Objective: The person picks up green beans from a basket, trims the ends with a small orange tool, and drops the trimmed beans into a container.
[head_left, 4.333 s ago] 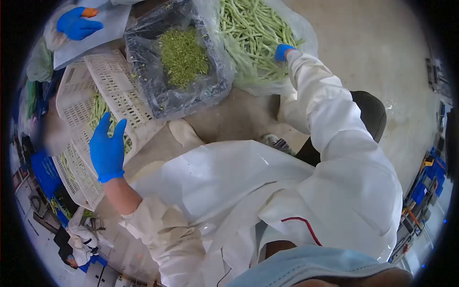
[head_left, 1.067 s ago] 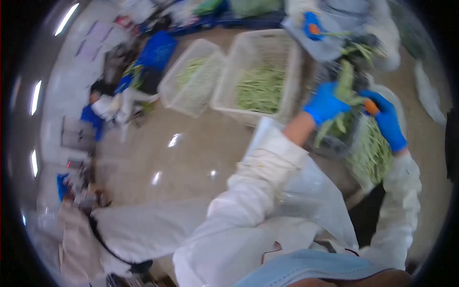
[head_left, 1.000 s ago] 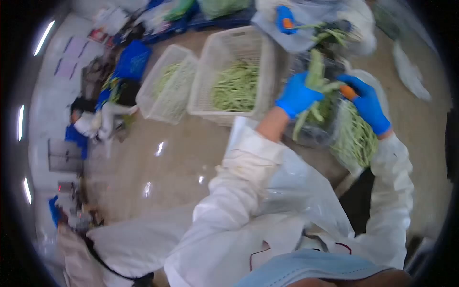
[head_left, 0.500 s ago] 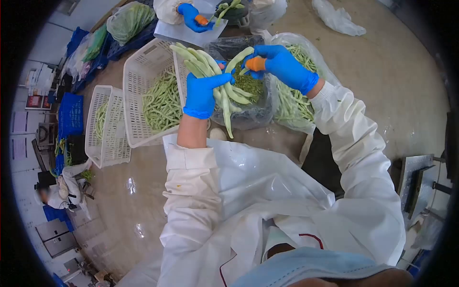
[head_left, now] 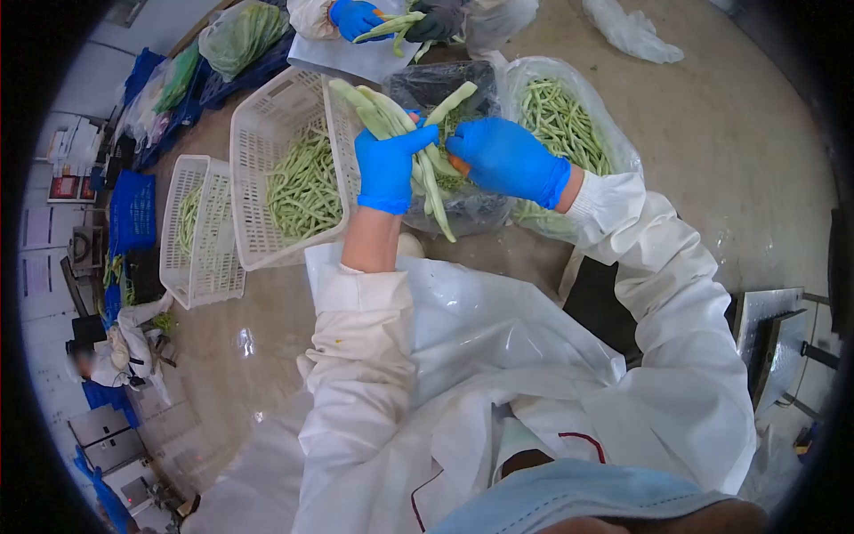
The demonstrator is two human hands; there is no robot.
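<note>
My left hand (head_left: 387, 169), in a blue glove, is closed round a bunch of long flat green beans (head_left: 374, 109). Their upper ends fan out past the fingers and a few hang below the palm. One bean (head_left: 452, 101) stands out to the right of the thumb. Close beside it, my gloved right hand (head_left: 511, 156) is closed on an orange-handled tool (head_left: 459, 165); only a bit of the handle shows and its working end is hidden. Under both hands sits a plastic-lined container (head_left: 471, 214) with green trimmings inside, partly covered by the hands.
A white crate (head_left: 253, 191) of beans stands left, with a smaller white crate (head_left: 213, 267) beyond it. A clear bag (head_left: 627, 147) of beans is at right. Opposite, a co-worker's blue-gloved hand (head_left: 358, 18) holds beans. Another person (head_left: 124, 351) sits far left.
My right hand has come down and turned its back upward, hiding most of the orange handle. My left hand has shifted slightly right with the beans. The co-worker's hands have moved together.
</note>
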